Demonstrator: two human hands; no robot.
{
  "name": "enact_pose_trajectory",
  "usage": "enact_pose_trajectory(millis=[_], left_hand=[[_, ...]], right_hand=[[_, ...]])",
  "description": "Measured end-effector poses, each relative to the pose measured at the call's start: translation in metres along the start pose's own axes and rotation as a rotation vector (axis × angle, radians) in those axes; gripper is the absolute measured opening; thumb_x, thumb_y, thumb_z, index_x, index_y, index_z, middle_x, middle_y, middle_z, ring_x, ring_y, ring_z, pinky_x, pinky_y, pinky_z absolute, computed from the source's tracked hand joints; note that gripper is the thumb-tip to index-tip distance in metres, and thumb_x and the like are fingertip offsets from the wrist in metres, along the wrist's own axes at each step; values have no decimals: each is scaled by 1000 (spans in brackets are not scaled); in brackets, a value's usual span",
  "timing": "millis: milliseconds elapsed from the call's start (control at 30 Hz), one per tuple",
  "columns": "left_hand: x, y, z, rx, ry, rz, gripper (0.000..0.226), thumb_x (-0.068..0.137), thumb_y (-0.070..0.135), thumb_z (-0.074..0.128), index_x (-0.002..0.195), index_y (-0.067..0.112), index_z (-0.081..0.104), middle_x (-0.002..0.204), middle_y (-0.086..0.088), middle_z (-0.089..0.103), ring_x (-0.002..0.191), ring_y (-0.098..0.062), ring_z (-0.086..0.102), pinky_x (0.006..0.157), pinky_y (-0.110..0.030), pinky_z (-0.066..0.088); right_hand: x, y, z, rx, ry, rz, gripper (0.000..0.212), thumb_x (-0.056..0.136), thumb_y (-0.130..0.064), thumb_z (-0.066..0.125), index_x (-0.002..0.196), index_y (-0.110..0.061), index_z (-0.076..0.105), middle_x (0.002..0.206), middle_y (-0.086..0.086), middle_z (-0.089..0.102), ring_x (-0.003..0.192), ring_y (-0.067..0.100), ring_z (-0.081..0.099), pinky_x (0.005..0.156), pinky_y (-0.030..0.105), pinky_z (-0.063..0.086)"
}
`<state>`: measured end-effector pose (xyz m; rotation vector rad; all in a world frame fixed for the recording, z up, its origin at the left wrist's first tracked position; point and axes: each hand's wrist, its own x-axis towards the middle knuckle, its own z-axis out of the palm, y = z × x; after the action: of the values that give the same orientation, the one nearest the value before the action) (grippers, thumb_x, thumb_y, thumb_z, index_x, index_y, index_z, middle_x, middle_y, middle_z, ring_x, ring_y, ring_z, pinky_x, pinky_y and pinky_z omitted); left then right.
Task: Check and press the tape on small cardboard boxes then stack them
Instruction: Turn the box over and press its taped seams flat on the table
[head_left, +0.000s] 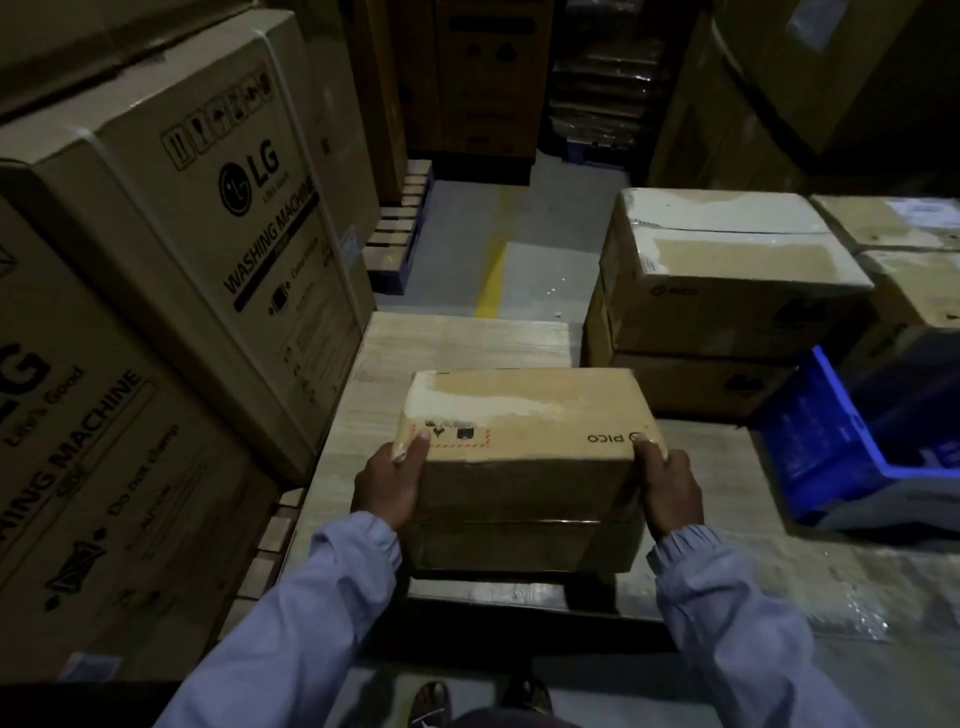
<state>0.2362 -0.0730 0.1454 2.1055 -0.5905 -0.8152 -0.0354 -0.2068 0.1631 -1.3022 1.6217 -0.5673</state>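
Box (524, 457) sits on the wrapped pallet top (457, 338), near the person, long axis running left to right. The left hand (389, 483) clamps its left end and the right hand (667, 491) its right end, thumbs on top. The stack of boxes (727, 270) stands far right, nearer the right hand.

Washing-machine cartons (171, 270) wall your left; stacked boxes (727, 280) and blue crate (831, 457) block right; table (467, 338) ahead open.
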Motion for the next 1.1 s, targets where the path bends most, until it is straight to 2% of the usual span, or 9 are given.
enact_pose_trajectory(millis=[100, 167, 300, 433, 500, 567, 667, 833, 1100], left_hand=[[-12, -10, 5, -3, -15, 37, 54, 90, 64, 48, 115, 19, 62, 103, -5, 67, 94, -25, 62, 82, -32, 47], [-22, -19, 6, -34, -24, 70, 44, 94, 55, 49, 117, 19, 61, 104, -2, 68, 95, -23, 63, 80, -30, 46], [-40, -40, 3, -94, -83, 74, 56, 83, 68, 52, 119, 26, 59, 107, 1, 69, 100, -21, 64, 82, -31, 49], [-45, -48, -1, 60, -65, 129, 84, 74, 78, 54, 138, 26, 42, 123, -5, 65, 106, -23, 64, 89, -39, 53], [-39, -38, -2, 263, 3, 252, 82, 87, 55, 59, 151, 20, 23, 151, -13, 40, 130, -30, 48, 105, -44, 43], [-33, -23, -1, 506, 66, 418, 83, 92, 41, 60, 154, 14, 13, 163, -10, 9, 147, -28, 18, 116, -41, 26], [-30, -4, 7, 678, 5, 558, 85, 93, 54, 50, 155, 17, 5, 163, -4, -6, 150, -20, -1, 119, -39, 13], [-29, -3, 19, 795, -77, 551, 96, 80, 73, 5, 155, 14, 6, 164, -5, -1, 150, -17, -5, 120, -33, -2], [-26, 2, 21, 829, -130, 504, 81, 97, 59, 31, 155, 13, 0, 163, -5, -8, 150, -17, -11, 120, -34, -7]], right_hand=[[-10, 15, -1, 17, 16, -7, 36, 98, -46, 45, 115, -14, 45, 107, 13, 51, 97, 31, 51, 87, 41, 43], [-17, 25, -1, 7, 33, -41, 32, 98, -43, 47, 111, -14, 47, 105, 15, 55, 92, 31, 53, 81, 39, 43], [-34, 42, -6, -62, 36, -78, 38, 94, -48, 53, 109, -13, 50, 102, 17, 62, 80, 24, 56, 72, 36, 42], [-41, 48, -6, -210, 109, -126, 52, 92, -41, 59, 133, -13, 43, 125, 18, 58, 104, 31, 57, 86, 38, 45], [-43, 40, -2, -416, 219, -273, 65, 88, -37, 64, 140, -8, 38, 140, 21, 46, 126, 36, 45, 104, 46, 38], [-47, 29, 7, -628, 257, -482, 69, 86, -34, 67, 140, -1, 39, 146, 25, 38, 135, 41, 35, 112, 49, 29], [-53, 6, 28, -805, 131, -678, 72, 90, -47, 50, 143, 0, 38, 153, 24, 30, 141, 39, 28, 116, 49, 23], [-55, -1, 66, -970, -127, -775, 79, 91, -58, 14, 153, -8, 17, 161, 13, 9, 149, 27, 6, 120, 39, 2], [-49, 5, 70, -1032, -155, -757, 79, 91, -58, 7, 154, -11, 16, 162, 10, 9, 150, 24, 4, 121, 42, 4]])
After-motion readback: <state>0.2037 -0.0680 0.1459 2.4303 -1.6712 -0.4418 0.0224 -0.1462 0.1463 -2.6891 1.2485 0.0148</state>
